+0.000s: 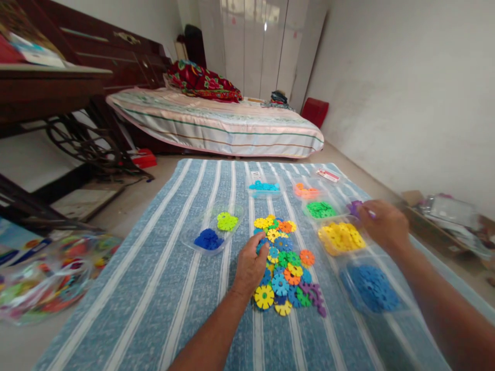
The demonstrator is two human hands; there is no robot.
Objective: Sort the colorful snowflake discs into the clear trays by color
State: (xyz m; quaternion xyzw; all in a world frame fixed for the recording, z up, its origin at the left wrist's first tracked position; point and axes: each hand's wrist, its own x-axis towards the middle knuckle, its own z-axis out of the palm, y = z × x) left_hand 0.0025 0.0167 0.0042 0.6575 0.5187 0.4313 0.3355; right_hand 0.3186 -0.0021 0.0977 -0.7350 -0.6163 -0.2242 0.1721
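Note:
My left hand [250,264] is at the left edge of a mixed pile of notched plastic discs [284,281] on the striped cloth. Its thumb and forefinger are closed around a blue notched disc [261,246], partly hidden by the fingers. To the right, my blurred right hand [384,222] has its fingers closed on a purple piece [371,214]. More purple pieces [355,207] show just left of those fingertips. Close by are clear tubs of yellow discs [342,237], green discs [320,209] and blue discs [373,287].
Left of the pile, a clear tray [191,241] holds dark blue and lime pieces. Tubs of light blue [264,186] and orange pieces [306,190] stand farther back. A bed [216,123], sewing-machine table [50,82], bagged toys [58,278] and a cardboard box [436,226] surround the cloth.

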